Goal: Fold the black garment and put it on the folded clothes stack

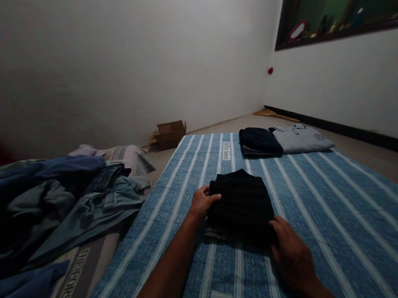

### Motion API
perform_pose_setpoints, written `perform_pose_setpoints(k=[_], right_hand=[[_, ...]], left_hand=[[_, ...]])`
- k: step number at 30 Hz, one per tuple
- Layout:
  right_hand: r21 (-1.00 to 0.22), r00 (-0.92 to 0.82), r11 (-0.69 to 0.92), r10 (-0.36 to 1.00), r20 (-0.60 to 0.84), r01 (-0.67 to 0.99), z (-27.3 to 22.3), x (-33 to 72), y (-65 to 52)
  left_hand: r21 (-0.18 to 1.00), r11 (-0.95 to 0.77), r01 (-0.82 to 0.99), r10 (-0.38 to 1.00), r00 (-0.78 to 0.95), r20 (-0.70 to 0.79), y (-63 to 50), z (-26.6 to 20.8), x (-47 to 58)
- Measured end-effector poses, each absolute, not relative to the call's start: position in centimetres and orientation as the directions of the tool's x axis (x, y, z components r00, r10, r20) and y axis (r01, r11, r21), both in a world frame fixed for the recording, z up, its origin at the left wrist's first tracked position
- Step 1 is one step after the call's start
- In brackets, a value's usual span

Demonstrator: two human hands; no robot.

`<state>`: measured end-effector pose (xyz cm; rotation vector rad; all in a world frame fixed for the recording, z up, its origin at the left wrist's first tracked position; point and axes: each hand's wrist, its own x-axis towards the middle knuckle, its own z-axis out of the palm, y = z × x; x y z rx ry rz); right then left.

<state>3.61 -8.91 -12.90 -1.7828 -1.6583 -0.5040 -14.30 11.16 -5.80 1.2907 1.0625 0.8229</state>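
Observation:
A folded black garment (pixel 242 206) lies in the middle of a blue-and-white striped mattress (pixel 331 207). My left hand (pixel 202 203) grips the garment's left edge, thumb on top. Lying at its near right corner, my right hand (pixel 290 252) has its fingers under or against the fabric. Both forearms reach in from the bottom of the view.
A folded dark navy garment (pixel 259 142) and a folded grey shirt (pixel 301 139) sit at the mattress's far end. A heap of blue and denim clothes (pixel 68 200) lies to the left. A cardboard box (pixel 169 133) stands by the wall. A high shelf (pixel 339 19) holds small items.

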Motion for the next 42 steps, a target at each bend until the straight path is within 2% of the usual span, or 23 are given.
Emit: perform_pose_setpoints(k=[3,6,8,10,12,15,19,21,23,29,34,42], right_hand=[[-0.27,0.17,0.014,0.744,0.646,0.963,-12.7,3.7,-9.0],[-0.417,0.248,0.025,0.772,0.586,0.909,-12.3,3.8,-9.2],[-0.501,0.294,0.031,0.778,0.556,0.865,-11.9,3.8,-9.3],[-0.562,0.335,0.029,0.777,0.533,0.827,-11.5,3.8,-9.5],[-0.6,0.36,0.025,0.78,0.512,0.799,-11.2,3.8,-9.6],[-0.609,0.366,0.026,0.778,0.51,0.793,-11.2,3.8,-9.7],[-0.553,0.324,0.059,0.757,0.568,0.831,-11.5,3.6,-9.8],[-0.532,0.305,0.069,0.753,0.583,0.844,-11.7,3.5,-9.8],[-0.53,0.304,0.071,0.753,0.584,0.845,-11.7,3.4,-9.7],[-0.549,0.321,0.07,0.746,0.583,0.833,-11.2,3.4,-9.5],[-0.505,0.305,0.068,0.726,0.617,0.86,-11.1,3.2,-9.3],[-0.447,0.277,0.052,0.719,0.637,0.893,-10.6,3.1,-9.3]], left_hand=[[0.984,0.115,0.138,0.939,0.308,-0.153,11.3,-5.9,-14.5],[0.949,0.06,0.31,0.954,0.262,-0.146,11.5,-5.1,-14.4],[0.878,-0.032,0.478,0.978,0.198,-0.072,11.4,-4.1,-14.2],[0.768,-0.167,0.619,0.982,0.175,0.073,11.0,-2.8,-13.7],[0.667,-0.319,0.674,0.947,0.248,0.202,10.5,-1.4,-12.7],[0.561,-0.516,0.648,0.853,0.451,0.264,9.8,0.3,-9.9],[0.359,-0.712,0.603,0.683,0.713,0.156,10.0,0.7,-4.8],[0.234,-0.749,0.62,0.644,0.764,0.038,10.6,0.2,-2.3],[0.181,-0.759,0.626,0.629,0.776,-0.045,11.3,-0.5,-0.1],[0.157,-0.733,0.662,0.639,0.749,-0.175,13.8,-1.9,3.5],[0.164,-0.704,0.691,0.653,0.721,-0.233,15.9,-3.0,4.7],[0.282,-0.751,0.597,0.567,0.802,-0.188,17.3,-3.4,4.8]])
